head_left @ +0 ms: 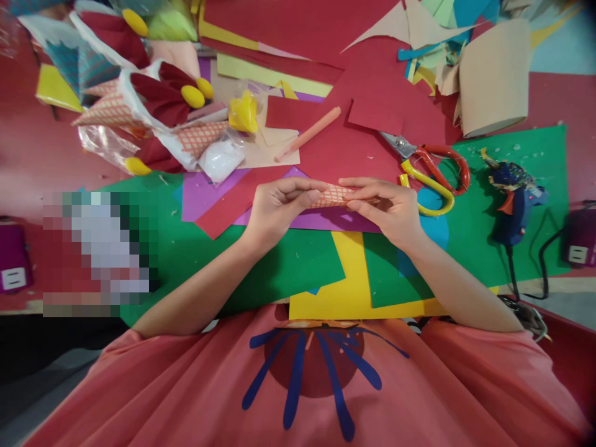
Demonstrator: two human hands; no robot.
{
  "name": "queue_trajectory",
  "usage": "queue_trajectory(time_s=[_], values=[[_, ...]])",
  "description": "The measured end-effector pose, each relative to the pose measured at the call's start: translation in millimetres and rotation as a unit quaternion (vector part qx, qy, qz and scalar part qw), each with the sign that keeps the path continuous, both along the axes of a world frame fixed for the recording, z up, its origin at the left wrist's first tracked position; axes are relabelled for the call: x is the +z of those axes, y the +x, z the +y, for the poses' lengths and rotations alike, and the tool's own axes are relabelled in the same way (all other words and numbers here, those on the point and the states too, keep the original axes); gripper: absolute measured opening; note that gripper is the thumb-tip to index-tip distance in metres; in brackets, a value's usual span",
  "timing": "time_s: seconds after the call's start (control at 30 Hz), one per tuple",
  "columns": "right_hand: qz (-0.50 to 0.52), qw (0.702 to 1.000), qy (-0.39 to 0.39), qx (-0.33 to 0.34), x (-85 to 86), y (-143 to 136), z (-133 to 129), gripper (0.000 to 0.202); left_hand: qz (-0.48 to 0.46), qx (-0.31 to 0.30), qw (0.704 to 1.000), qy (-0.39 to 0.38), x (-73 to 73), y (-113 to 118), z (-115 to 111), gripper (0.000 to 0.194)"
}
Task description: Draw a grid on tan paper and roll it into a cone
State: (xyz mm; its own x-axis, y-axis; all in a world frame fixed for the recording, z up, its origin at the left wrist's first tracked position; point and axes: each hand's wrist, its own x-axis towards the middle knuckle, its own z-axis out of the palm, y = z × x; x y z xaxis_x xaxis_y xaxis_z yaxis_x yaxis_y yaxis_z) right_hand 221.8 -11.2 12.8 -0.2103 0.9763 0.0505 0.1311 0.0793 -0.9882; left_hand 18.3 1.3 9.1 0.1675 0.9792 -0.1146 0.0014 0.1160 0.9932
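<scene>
A small roll of orange-and-white checked paper [336, 195] is held level between my two hands, above a purple sheet. My left hand [282, 202] pinches its left end between thumb and fingers. At the other end, my right hand [384, 202] grips the roll with thumb and fingertips, covering part of it. Close to the right hand lie scissors [435, 167] with one red and one yellow handle, their blades partly under red paper. Behind the roll rests a thin peach-coloured paper tube [310, 133].
Cone-shaped paper pieces [158, 105] with yellow ovals crowd the back left. A blue glue gun [514, 205] with a cord rests on green card [549, 161] at right. A beige paper cylinder [496, 77] stands behind it. Red sheets [372, 81] and scraps cover the back. A blurred patch hides the left side.
</scene>
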Motion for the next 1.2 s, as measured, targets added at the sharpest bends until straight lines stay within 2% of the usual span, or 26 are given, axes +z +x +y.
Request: queue_trajectory(time_s=[0.1,0.23,0.47,0.6,0.8,0.93,1.07,1.2], values=[[0.010,1.000,0.007,-0.002,0.4,0.2,0.6,0.009,0.008,0.005,1.000,0.027,1.3,-0.4,0.6,0.026],[-0.031,0.999,0.027,-0.010,0.9,0.0,-0.2,0.006,0.043,-0.017,0.998,0.053,4.0,-0.3,0.0,0.027],[-0.061,0.996,0.068,-0.015,2.8,-4.3,-4.7,0.004,0.071,-0.040,0.992,0.098,1.2,1.9,-4.1,0.013],[-0.052,0.996,0.072,-0.003,1.2,-5.9,-5.3,0.003,0.085,-0.025,0.992,0.086,1.8,2.2,-5.2,0.008],[-0.048,0.997,0.067,-0.008,-1.8,-0.3,-1.6,0.024,0.088,0.008,0.993,0.075,2.0,-1.8,-3.7,0.008],[-0.105,0.987,0.118,-0.008,1.9,4.4,-0.4,0.011,0.068,0.016,0.996,0.053,-0.3,-3.4,-0.7,0.009],[-0.110,0.981,0.159,0.000,4.6,5.7,-0.6,0.005,0.035,0.017,0.998,0.048,-3.1,-3.9,2.4,0.010],[-0.104,0.982,0.155,-0.003,4.7,6.4,-2.0,0.003,0.024,0.018,0.999,0.038,-5.8,-5.9,4.1,0.011]])
